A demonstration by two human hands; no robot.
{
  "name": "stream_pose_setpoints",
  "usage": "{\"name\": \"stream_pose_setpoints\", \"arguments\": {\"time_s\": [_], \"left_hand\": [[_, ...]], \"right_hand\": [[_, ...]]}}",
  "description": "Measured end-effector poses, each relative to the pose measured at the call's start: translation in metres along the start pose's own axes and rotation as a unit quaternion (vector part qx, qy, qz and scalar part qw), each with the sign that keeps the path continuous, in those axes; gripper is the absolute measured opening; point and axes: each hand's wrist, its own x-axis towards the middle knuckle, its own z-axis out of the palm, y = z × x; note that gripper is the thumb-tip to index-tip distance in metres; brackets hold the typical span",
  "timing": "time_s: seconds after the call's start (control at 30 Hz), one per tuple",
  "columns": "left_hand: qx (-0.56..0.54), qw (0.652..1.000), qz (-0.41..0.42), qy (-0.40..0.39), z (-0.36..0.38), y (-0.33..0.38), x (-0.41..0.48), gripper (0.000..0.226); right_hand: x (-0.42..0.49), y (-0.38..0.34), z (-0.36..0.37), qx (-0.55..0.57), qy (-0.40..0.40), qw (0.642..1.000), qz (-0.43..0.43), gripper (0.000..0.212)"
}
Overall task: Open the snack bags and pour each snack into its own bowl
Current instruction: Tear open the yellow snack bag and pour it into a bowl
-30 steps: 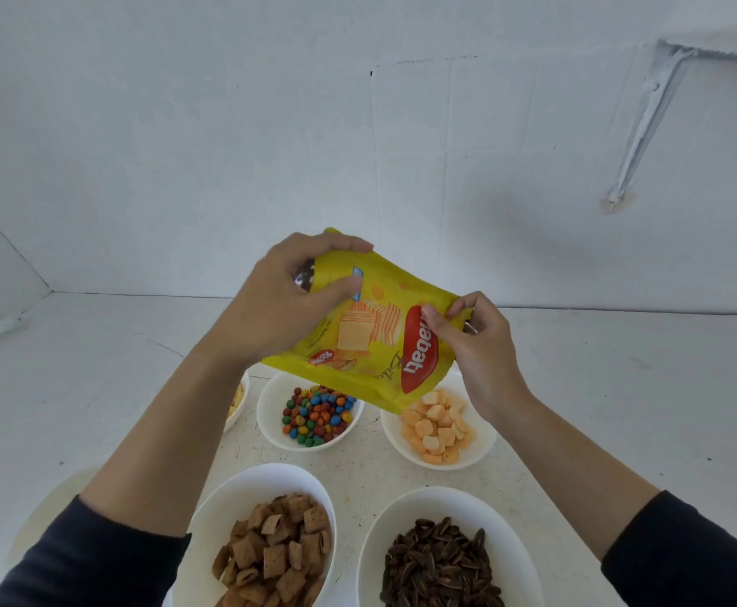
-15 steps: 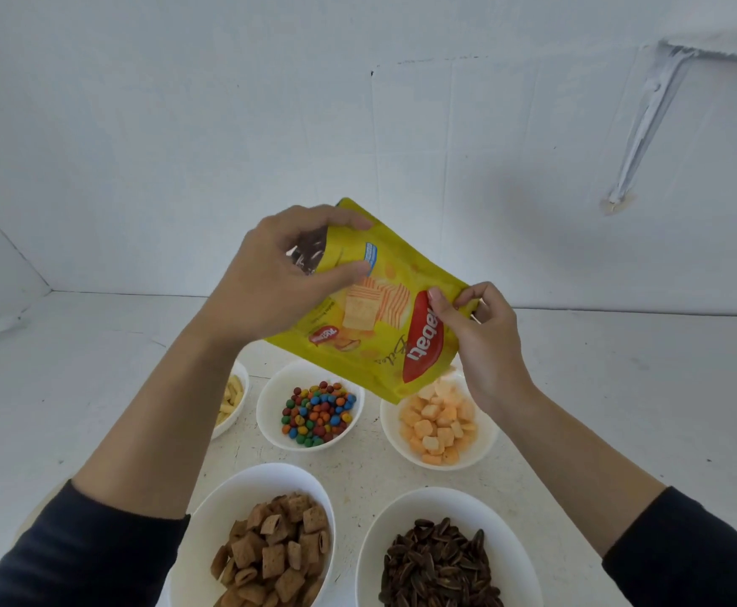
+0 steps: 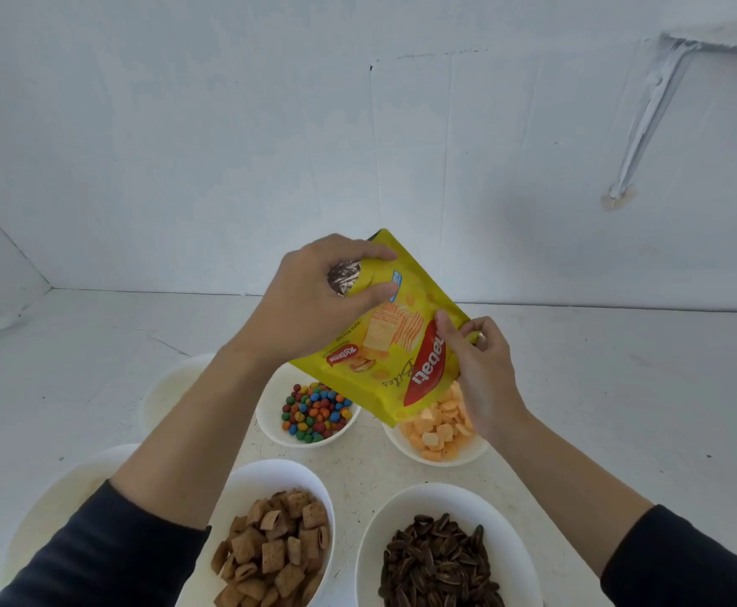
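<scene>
One yellow snack bag (image 3: 384, 343) and two hands, left hand (image 3: 309, 304) and right hand (image 3: 482, 374), are present. Five white bowls are countable: far-left bowl (image 3: 169, 387), candy bowl (image 3: 270, 416), orange-snack bowl (image 3: 438, 461), brown-square bowl (image 3: 261, 479), seed bowl (image 3: 445, 497).

My one head-worn wide-angle camera looks forward and down from close above the desk (image 3: 629, 387), facing the white wall (image 3: 226, 133) behind it.

Yellow bag (image 3: 395, 343) went up, then came back down; it is steeper now, mouth lower over the orange-snack bowl (image 3: 441, 461).
</scene>
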Motion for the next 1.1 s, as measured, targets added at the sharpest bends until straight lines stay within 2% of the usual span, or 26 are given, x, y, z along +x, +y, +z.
{"name": "stream_pose_setpoints", "arguments": {"time_s": [0.13, 0.3, 0.5, 0.6, 0.8, 0.87, 0.97, 1.1], "left_hand": [[-0.015, 0.999, 0.032, 0.031, -0.018, 0.015, 0.008, 0.029], [-0.039, 0.999, 0.022, 0.03, -0.031, 0.012, 0.011, 0.037], [-0.014, 1.0, -0.01, 0.018, -0.009, -0.006, -0.001, 0.025], [-0.026, 0.999, -0.03, 0.004, -0.003, -0.008, -0.004, 0.026], [-0.06, 0.998, 0.007, 0.023, -0.035, 0.015, 0.004, 0.033], [-0.075, 0.997, 0.012, 0.002, -0.044, 0.016, 0.005, 0.043], [-0.063, 0.995, 0.016, -0.073, -0.048, 0.006, 0.0, 0.064], [0.018, 0.988, -0.013, -0.153, -0.033, -0.018, -0.01, 0.069]], "right_hand": [[0.006, -0.02, 0.005, 0.012, -0.013, 0.999, -0.051, 0.056], [0.012, -0.029, 0.004, 0.024, -0.038, 0.996, -0.072, 0.041], [0.006, -0.01, -0.001, 0.006, -0.039, 0.999, -0.003, 0.052], [0.006, -0.007, -0.003, 0.008, -0.036, 0.999, 0.012, 0.043], [0.011, -0.033, 0.001, 0.023, -0.062, 0.995, -0.069, 0.024], [0.011, -0.04, 0.001, 0.027, -0.065, 0.993, -0.094, 0.022], [0.014, -0.038, -0.003, 0.033, -0.062, 0.993, -0.097, 0.023], [0.015, -0.017, -0.014, 0.018, -0.047, 0.997, -0.061, 0.023]]}}
